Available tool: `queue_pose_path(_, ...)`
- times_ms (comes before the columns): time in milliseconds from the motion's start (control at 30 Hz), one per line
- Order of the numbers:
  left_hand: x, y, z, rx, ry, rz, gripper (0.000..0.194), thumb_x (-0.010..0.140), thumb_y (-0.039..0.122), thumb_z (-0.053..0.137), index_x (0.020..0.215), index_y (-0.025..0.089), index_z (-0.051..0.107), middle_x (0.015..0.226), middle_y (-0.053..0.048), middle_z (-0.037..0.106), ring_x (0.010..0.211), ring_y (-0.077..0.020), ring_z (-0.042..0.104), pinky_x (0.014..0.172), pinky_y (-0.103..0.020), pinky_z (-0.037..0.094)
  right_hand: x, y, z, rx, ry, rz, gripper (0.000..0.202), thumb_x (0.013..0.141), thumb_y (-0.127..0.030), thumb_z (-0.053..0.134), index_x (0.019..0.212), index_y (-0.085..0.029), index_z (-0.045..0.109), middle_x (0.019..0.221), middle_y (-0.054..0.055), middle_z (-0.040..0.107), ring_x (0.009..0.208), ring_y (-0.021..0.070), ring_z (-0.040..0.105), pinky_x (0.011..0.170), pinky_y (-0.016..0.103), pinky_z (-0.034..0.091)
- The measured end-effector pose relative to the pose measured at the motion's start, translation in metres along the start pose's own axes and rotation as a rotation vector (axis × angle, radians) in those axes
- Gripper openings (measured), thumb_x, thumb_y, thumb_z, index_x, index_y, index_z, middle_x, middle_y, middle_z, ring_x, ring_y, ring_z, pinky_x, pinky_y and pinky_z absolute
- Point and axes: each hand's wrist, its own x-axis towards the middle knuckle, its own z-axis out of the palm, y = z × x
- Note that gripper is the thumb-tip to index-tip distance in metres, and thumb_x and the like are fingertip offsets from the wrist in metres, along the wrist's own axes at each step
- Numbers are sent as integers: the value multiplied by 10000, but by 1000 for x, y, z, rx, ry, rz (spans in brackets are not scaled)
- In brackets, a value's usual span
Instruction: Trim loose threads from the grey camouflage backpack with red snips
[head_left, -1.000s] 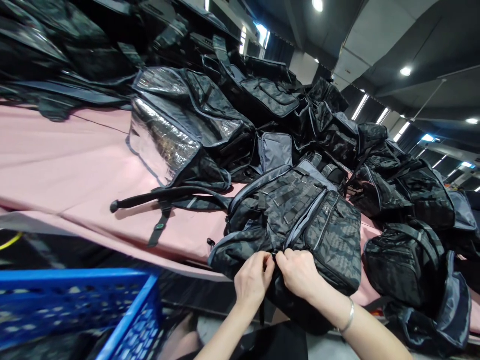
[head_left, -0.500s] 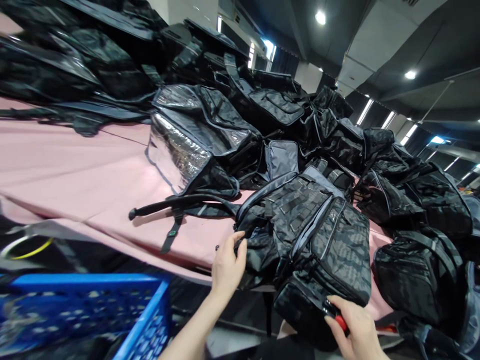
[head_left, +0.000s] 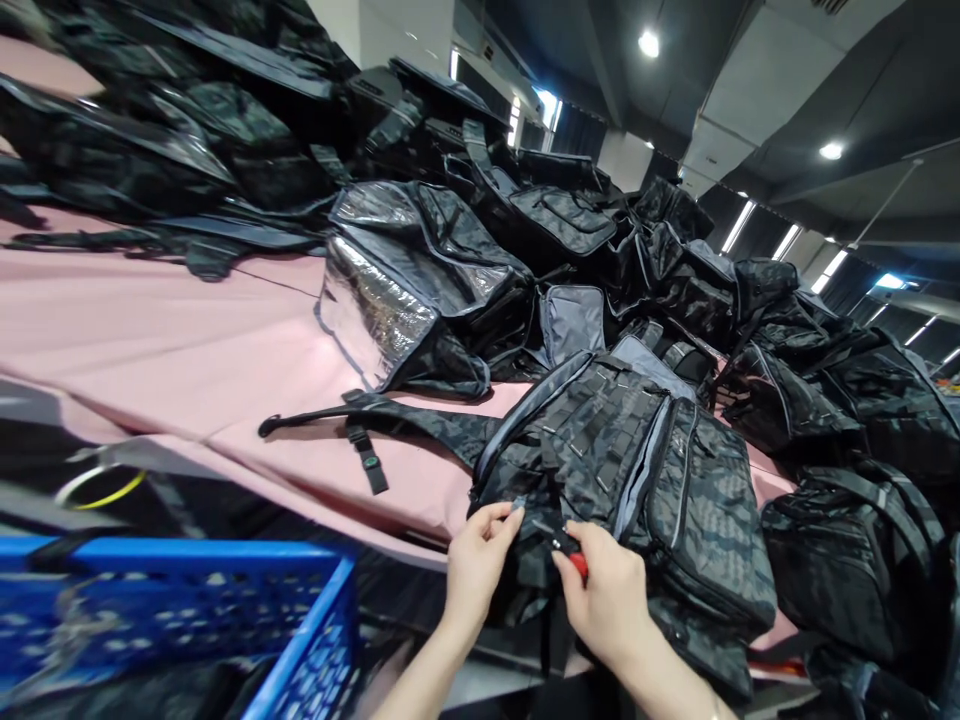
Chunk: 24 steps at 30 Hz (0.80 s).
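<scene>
Pink-covered table [head_left: 187, 370], camouflage backpack [head_left: 600, 450], right hand [head_left: 607, 585] holding red-and-black tool [head_left: 574, 558].

The left hand [head_left: 480, 560] pinches at the dark backpack [head_left: 600, 450], and the right hand [head_left: 611, 590] holds a small black and red tool [head_left: 574, 555] close by, at the near edge of the pink surface [head_left: 187, 340]. A strap [head_left: 409, 420] from the backpack lies out along that edge, and a shiny, see-through bag [head_left: 390, 290] sits farther in. More dark bags [head_left: 577, 215] are heaped toward the far edge, and a blue basket [head_left: 180, 550] stands just off the near edge.
</scene>
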Motion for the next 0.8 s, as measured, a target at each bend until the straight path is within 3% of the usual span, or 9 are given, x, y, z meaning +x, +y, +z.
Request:
queue_pose_path(133,-12,0,1,-25,62,5,433,661,581,579,743,157,616,623,-11,618,571,-152,545,574,-265,444,14,-5,22,-143,-93,-19,200,907,-245,373,1028,-207,527,860,33,638,726,192,640,628,283,492)
queue_pose_path(267,-15,-2,3,22,139,24,343,654,521,586,695,183,626,610,-1,615,551,-154,523,562,-272,429,15,-4,30,-209,-134,-43,205,904,-237,372,1060,-204,500,858,29,623,704,184,628,609,276,476)
queue_pose_path(433,-19,-2,7,67,199,46,256,647,443,568,702,201,629,643,-7,645,569,-165,555,588,-277,449,19,-7,33,-292,-183,-83,196,904,-243,389,1068,-202,487,843,22,614,673,179,613,563,274,449)
queue_pose_path(800,-21,-2,7,106,221,101,253,662,448,553,704,209,622,652,-9,653,563,-165,577,609,-275,484,26,-13,31,-392,-228,-80,182,892,-233,449,1065,-204,499,832,12,607,643,177,601,534,273,440)
